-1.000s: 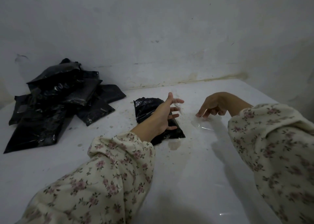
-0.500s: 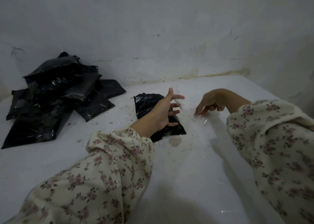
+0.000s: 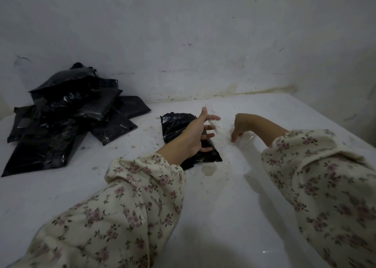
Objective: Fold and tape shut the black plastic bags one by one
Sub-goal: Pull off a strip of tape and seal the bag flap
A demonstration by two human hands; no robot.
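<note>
A folded black plastic bag [image 3: 175, 125] lies on the white surface [image 3: 234, 206] at the centre. My left hand [image 3: 195, 137] hovers over its right half with the fingers spread and straight. A strip of clear tape [image 3: 212, 121] clings to its fingertips. My right hand [image 3: 241, 126] is to the right of the bag, fingers bent down, one fingertip touching the surface. A glint of clear tape [image 3: 250, 138] shows on the surface just under that hand. Whether the fingers pinch it is hidden.
A pile of several black plastic bags [image 3: 67, 115] lies at the back left against the wall [image 3: 183, 43]. A small wet stain [image 3: 209, 169] marks the surface just in front of the centre bag. A side wall [image 3: 345, 74] closes the right.
The view has tilted slightly. My left hand has stayed over the bag with spread fingers. My right hand has crept a little to the left along the surface.
</note>
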